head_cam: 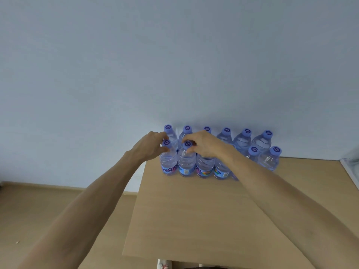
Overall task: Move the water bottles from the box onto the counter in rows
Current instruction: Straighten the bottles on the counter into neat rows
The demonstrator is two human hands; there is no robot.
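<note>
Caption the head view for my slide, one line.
Both hands, left hand and right hand, grip caps of two front-row bottles on the counter.

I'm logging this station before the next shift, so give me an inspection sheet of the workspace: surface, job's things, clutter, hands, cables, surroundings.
Surface: light wooden counter, its near part bare.
Job's things: water bottles in two rows at the counter's far edge against the wall; six caps show in the back row; front row partly hidden by the right arm. The box is not in view.
Clutter: nothing seen.
Hands: left hand grips the neck of the front row's leftmost bottle; right hand pinches the neck of the bottle beside it.
Cables: nothing seen.
Surroundings: plain pale wall, wooden floor at left, a white edge at far right.
</note>
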